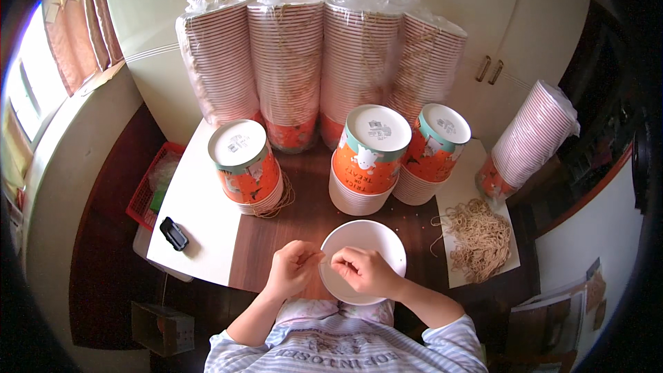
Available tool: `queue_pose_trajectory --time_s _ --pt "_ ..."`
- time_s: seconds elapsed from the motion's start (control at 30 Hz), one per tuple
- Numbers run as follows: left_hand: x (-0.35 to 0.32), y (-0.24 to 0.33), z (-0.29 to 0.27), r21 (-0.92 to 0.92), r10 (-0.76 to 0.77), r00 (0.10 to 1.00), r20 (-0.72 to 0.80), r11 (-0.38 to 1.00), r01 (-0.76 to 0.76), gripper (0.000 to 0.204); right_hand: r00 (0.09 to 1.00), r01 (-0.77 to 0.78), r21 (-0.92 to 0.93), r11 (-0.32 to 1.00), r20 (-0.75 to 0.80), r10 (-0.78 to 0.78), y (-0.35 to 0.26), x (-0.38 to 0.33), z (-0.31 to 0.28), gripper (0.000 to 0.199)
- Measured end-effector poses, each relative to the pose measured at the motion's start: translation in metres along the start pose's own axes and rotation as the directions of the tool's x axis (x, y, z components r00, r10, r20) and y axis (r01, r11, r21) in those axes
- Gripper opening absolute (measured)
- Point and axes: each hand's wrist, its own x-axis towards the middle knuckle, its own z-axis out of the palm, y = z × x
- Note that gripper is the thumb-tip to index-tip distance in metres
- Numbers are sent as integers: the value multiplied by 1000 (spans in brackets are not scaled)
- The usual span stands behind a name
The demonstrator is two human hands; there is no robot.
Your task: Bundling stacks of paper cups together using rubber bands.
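Above a white paper bucket [376,235], whose open mouth faces up at the table's near edge, both hands are close together. My left hand [293,266] is by the bucket's left rim, with thumb and fingertips pinched. Over the bucket's mouth, my right hand [362,271] is closed in a similar pinch. Whatever the fingertips hold is too fine to make out. Beyond the bucket, upside-down orange and teal paper buckets sit in short stacks: a left stack [247,159], a middle stack [371,159] and a right stack [431,152].
Tall plastic-wrapped bucket stacks [286,62] line the back of the table [276,242]. Another wrapped stack [532,138] leans at the right. A heap of tan twine [478,240] lies at the right edge, a small black case [174,234] at the left. Twine loops [284,193] hang beside the left stack.
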Motion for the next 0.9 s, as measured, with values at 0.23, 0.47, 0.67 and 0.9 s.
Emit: queue_pose_trajectory --time_s 0.23,0.47,0.67,0.9 --pt "-12 -6 -24 91 147 986 76 984 -154 12 994 -26 -203 979 96 46 -26 -32 25 14" --pt "-38 -28 -25 -100 38 982 184 995 -20 8 990 29 -428 903 140 35 -24 -64 54 8" --pt "-54 -43 -7 -44 -55 995 87 997 59 10 996 -3 -503 864 77 48 31 -76 48 2" --pt "-79 -66 11 -152 -352 933 -81 929 337 20 987 -141 -295 945 32 157 33 -96 72 9"
